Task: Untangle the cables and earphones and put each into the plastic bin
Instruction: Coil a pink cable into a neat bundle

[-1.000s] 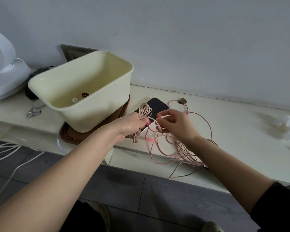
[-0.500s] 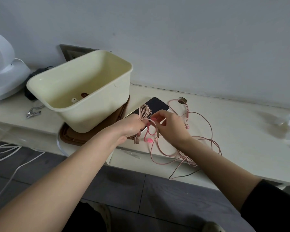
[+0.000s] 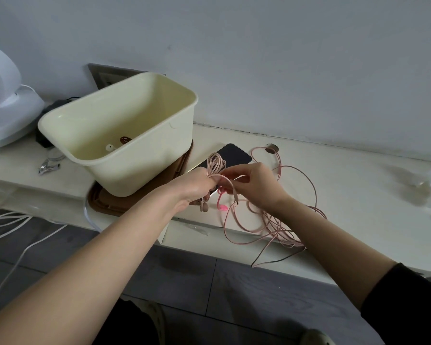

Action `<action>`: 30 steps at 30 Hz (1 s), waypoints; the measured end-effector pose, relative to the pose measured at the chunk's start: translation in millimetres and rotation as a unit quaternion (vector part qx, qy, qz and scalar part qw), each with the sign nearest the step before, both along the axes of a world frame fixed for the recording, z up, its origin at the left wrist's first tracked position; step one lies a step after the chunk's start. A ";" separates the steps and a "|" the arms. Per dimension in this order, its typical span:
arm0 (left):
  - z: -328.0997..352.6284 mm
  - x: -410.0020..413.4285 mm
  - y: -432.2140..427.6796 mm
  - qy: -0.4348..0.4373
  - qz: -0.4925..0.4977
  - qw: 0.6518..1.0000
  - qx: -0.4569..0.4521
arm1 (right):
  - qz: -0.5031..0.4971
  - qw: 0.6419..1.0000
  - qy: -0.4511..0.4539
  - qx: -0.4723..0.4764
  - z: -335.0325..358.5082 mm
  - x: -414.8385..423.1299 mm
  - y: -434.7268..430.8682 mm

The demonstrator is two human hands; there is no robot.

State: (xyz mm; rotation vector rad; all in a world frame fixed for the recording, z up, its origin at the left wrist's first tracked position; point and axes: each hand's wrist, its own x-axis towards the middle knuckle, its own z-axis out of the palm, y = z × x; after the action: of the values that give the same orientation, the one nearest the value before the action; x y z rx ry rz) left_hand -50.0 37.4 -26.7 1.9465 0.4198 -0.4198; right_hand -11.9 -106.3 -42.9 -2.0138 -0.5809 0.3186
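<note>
My left hand (image 3: 197, 188) grips a coiled bundle of pale pink cable (image 3: 215, 163) that sticks up above its fist, with plug ends hanging below. My right hand (image 3: 256, 185) pinches a loop of the same pink cable just right of the bundle. A loose tangle of pink cables (image 3: 279, 220) lies on the shelf under my right wrist and spills over the front edge. A bright pink earbud (image 3: 223, 207) dangles between my hands. The cream plastic bin (image 3: 144, 155) stands to the left, with two small items on its floor.
A dark phone (image 3: 234, 155) lies behind my hands. The bin sits on a brown pad (image 3: 105, 202). A white fan base (image 3: 8, 115) stands far left, with white cords (image 3: 10, 235) hanging below the shelf. Clear plastic wrap (image 3: 423, 185) lies far right. Metal clippers (image 3: 49, 166) rest by the bin.
My right hand slid left toward the bundle in my left hand, then eased back slightly right, drawing a cable loop. The tangle shifted a little on the shelf.
</note>
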 end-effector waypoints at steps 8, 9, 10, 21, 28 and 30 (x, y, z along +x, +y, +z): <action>1.2 5.2 -3.9 -0.018 0.002 1.000 -0.009 | -0.027 0.998 -0.051 0.006 -0.1 -0.3 -0.5; 0.6 6.8 -3.6 -0.016 0.002 1.000 -0.014 | -0.030 0.998 -0.057 0.011 0.0 -0.8 -0.2; -0.1 8.4 -2.9 -0.013 0.004 1.000 -0.024 | -0.031 0.998 -0.058 0.018 0.2 -1.2 -0.2; -9.2 17.2 2.2 -0.031 0.025 0.999 0.023 | -0.020 0.997 -0.071 0.028 -7.7 1.0 -0.7; -8.3 17.5 -0.7 -0.028 0.028 0.999 0.013 | -0.037 0.998 -0.054 0.013 -13.4 6.0 6.5; -10.5 18.6 0.2 -0.031 0.035 0.999 0.011 | -0.043 0.998 -0.052 0.011 -15.5 7.1 8.0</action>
State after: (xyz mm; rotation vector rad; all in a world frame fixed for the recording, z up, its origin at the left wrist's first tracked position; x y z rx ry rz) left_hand -31.4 37.6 -37.2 1.9544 0.4533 -0.3099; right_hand -4.8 -98.4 -58.4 -2.0361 -0.5577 0.1546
